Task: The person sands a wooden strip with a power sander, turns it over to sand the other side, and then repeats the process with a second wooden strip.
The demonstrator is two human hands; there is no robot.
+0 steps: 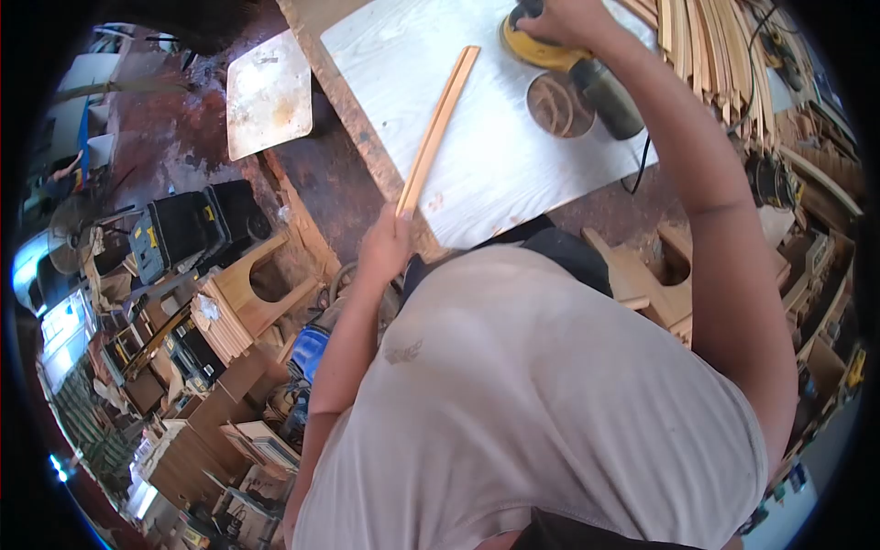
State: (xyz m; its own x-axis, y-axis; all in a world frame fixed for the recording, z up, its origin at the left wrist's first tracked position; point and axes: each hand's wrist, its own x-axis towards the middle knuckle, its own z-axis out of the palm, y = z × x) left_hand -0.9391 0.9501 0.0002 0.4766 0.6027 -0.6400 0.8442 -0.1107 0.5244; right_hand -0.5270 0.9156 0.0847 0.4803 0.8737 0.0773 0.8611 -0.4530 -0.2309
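My left hand (389, 240) is closed on the lower end of a long, narrow wooden strip (436, 134), which lies slanted over the pale board (385, 82) on the workbench. At the top, my right hand (561, 20) is wrapped round the top of a yellow and black power sander (532, 48). A dark dust canister (607, 99) sticks out from the sander, beside a round opening (559, 104) in the board. The sander's underside is hidden, and a gap separates it from the strip.
Many thin wooden strips (715, 55) are stacked at the upper right. A black cable (644, 165) hangs by the board's right edge. On the left stand a stained white-topped stool (270, 96), black tool cases (174, 234) and wooden pieces with round cut-outs (240, 298).
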